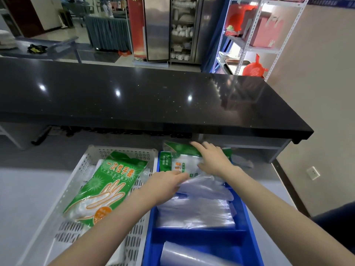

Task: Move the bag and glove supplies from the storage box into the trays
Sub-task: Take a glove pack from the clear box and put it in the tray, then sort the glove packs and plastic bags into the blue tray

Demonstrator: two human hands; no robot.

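While both forearms reach forward over the blue divided tray, clear plastic bags lie just under them. Left of the left hand, a green glove pack rests in the white perforated basket. That hand pinches loose clear film; the right hand, fingers spread, presses a second glove pack into the far compartment. Seating it looks like the current step; next, both hands must release and flatten it.

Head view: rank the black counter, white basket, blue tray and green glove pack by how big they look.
1. black counter
2. and 3. white basket and blue tray: look alike, both cut off by the frame, so unranked
4. green glove pack, lying inside the basket
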